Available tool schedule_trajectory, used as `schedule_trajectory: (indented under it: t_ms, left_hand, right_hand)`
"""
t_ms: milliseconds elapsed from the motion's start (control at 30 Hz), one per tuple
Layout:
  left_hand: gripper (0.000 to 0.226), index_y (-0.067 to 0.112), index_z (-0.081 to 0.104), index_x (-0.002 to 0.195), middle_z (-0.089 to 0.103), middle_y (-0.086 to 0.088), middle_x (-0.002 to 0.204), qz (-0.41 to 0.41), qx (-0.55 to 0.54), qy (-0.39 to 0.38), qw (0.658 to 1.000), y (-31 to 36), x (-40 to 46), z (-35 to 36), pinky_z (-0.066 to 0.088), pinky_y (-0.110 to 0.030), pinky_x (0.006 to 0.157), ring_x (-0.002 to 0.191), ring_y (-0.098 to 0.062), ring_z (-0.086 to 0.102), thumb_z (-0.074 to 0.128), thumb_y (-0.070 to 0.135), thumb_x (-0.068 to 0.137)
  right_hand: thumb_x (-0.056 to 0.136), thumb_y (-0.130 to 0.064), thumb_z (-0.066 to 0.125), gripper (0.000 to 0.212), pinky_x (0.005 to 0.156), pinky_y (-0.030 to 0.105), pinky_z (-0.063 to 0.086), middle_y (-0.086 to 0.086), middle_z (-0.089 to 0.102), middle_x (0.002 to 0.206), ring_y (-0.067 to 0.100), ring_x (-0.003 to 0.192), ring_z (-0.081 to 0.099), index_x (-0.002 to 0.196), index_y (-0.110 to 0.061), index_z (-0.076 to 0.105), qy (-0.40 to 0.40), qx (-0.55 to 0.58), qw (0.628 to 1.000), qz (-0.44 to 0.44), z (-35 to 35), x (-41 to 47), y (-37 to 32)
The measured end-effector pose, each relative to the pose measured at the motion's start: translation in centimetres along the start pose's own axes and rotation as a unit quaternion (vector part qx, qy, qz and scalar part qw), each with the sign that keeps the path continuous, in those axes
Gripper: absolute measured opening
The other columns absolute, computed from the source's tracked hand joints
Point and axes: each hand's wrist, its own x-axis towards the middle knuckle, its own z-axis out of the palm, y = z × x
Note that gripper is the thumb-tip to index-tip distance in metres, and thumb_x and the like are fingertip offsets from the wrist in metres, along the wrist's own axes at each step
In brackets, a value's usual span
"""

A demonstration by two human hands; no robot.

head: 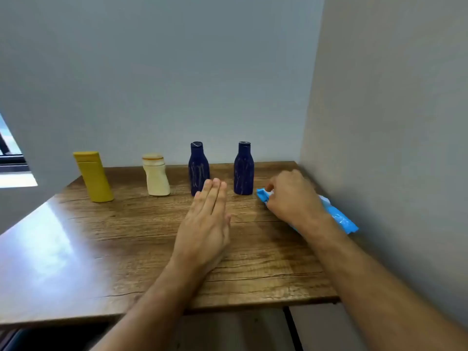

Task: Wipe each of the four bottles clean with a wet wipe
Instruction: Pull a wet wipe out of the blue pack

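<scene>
- Four bottles stand upright in a row along the far edge of the wooden tabletop, close to the back wall.
- From left to right they are: a yellow bottle, a cream bottle with a ribbed cap, a dark blue bottle on the left and a dark blue bottle on the right.
- Both blue bottles show pale streaks on their sides.
- The left hand lies flat, palm down, over the middle of the tabletop, fingers straight and pressed together. It holds nothing. Its fingertips reach the base of the left blue bottle as seen from here; whether they touch it cannot be told.
- A blue wet wipe pack lies on the tabletop at the right, beside the side wall and just right of the right blue bottle.
- The right hand rests on the far end of the pack, fingers curled down onto it, and appears to pinch something white at the top of the pack.
- A window edge shows at the far left.
</scene>
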Motion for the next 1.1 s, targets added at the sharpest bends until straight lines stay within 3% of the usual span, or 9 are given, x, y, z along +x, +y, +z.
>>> schedule_trajectory:
  t_ms: [100, 267, 400, 533, 633, 833, 933, 1033, 1100]
  left_hand:
    - [0.06, 0.011, 0.017, 0.159, 0.015, -0.006, 0.167, -0.011, 0.009, 0.011, 1.0, 0.7, 0.0, 0.4, 0.0, -0.029, 0.124, 0.155, -0.014, 0.002, 0.027, 0.035, 0.105]
    - [0.061, 0.01, 0.017, 0.159, 0.017, -0.008, 0.167, -0.009, 0.027, 0.0, 1.0, 0.7, 0.0, 0.3, 0.001, -0.031, 0.124, 0.155, -0.016, 0.003, 0.031, 0.033, 0.104]
    - [0.061, 0.011, 0.013, 0.16, 0.012, -0.007, 0.168, -0.02, 0.003, 0.002, 1.0, 0.8, 0.1, 0.6, -0.004, -0.028, 0.122, 0.155, -0.015, -0.001, 0.034, 0.031, 0.106]
    - [0.062, 0.013, 0.01, 0.16, 0.009, -0.005, 0.168, -0.032, -0.003, -0.001, 0.999, 0.8, 0.1, 0.6, -0.006, -0.027, 0.121, 0.155, -0.014, -0.003, 0.032, 0.034, 0.106]
    - [0.063, 0.015, 0.008, 0.16, 0.007, -0.004, 0.169, -0.037, -0.009, -0.011, 0.999, 0.8, 0.1, 0.6, -0.007, -0.026, 0.12, 0.154, -0.012, -0.004, 0.032, 0.036, 0.106]
    - [0.065, 0.015, 0.009, 0.16, 0.007, -0.003, 0.169, -0.048, -0.015, -0.026, 0.998, 0.7, 0.4, 0.9, -0.006, -0.027, 0.121, 0.154, -0.012, -0.004, 0.033, 0.038, 0.105]
    - [0.064, 0.015, 0.011, 0.16, 0.009, -0.003, 0.169, -0.047, -0.023, -0.029, 0.998, 0.8, 0.4, 0.7, -0.006, -0.026, 0.121, 0.154, -0.012, -0.003, 0.035, 0.037, 0.105]
    - [0.063, 0.015, 0.012, 0.16, 0.011, -0.002, 0.168, -0.044, -0.032, -0.029, 0.998, 0.9, 0.4, 0.6, -0.005, -0.026, 0.122, 0.154, -0.011, -0.002, 0.035, 0.036, 0.105]
    - [0.062, 0.015, 0.015, 0.16, 0.014, -0.002, 0.168, -0.039, -0.043, -0.028, 0.998, 0.8, 0.4, 0.6, -0.003, -0.025, 0.122, 0.154, -0.01, 0.0, 0.036, 0.034, 0.105]
  right_hand:
    - [0.084, -0.029, 0.064, 0.039, 0.085, 0.035, 0.048, 0.004, 0.064, 0.118, 0.023, 0.11, 0.055, 0.122, -0.019, 0.065, -0.022, -0.024, 0.998, 0.048, 0.1, -1.3, 1.2]
    - [0.072, -0.054, 0.074, 0.057, 0.069, 0.028, 0.039, 0.002, 0.066, 0.113, 0.021, 0.103, 0.06, 0.116, -0.02, 0.065, -0.027, -0.046, 0.995, 0.087, 0.4, -3.1, 3.0]
    - [0.075, -0.043, 0.076, 0.045, 0.075, 0.028, 0.045, 0.003, 0.068, 0.11, 0.021, 0.101, 0.061, 0.111, -0.019, 0.065, -0.066, -0.034, 0.991, 0.108, 1.7, -4.4, 3.4]
    - [0.087, -0.029, 0.065, 0.019, 0.068, 0.024, 0.037, 0.004, 0.07, 0.101, 0.02, 0.087, 0.059, 0.101, -0.018, 0.071, -0.016, 0.016, 0.993, 0.112, 1.9, -4.7, 4.1]
    - [0.093, -0.033, 0.059, 0.022, 0.069, 0.026, 0.041, 0.004, 0.073, 0.096, 0.018, 0.084, 0.058, 0.097, -0.019, 0.076, -0.016, 0.059, 0.991, 0.118, 1.6, -4.7, 4.7]
    - [0.094, -0.029, 0.059, 0.025, 0.081, 0.029, 0.049, 0.005, 0.069, 0.116, 0.02, 0.098, 0.063, 0.113, -0.02, 0.073, -0.04, 0.078, 0.988, 0.131, 1.4, -3.9, 5.5]
    - [0.092, -0.024, 0.059, 0.022, 0.082, 0.032, 0.052, 0.006, 0.072, 0.109, 0.022, 0.096, 0.064, 0.105, -0.019, 0.075, 0.021, 0.107, 0.984, 0.138, 1.4, -3.6, 5.5]
    - [0.093, -0.026, 0.06, 0.021, 0.071, 0.027, 0.048, -0.001, 0.072, 0.102, 0.014, 0.087, 0.061, 0.107, -0.02, 0.074, 0.1, 0.214, 0.961, 0.145, 0.5, -3.3, 4.7]
    - [0.094, -0.028, 0.06, 0.021, 0.069, 0.027, 0.052, -0.005, 0.069, 0.099, 0.009, 0.088, 0.06, 0.11, -0.021, 0.073, 0.108, 0.306, 0.936, 0.134, 0.0, -3.0, 3.7]
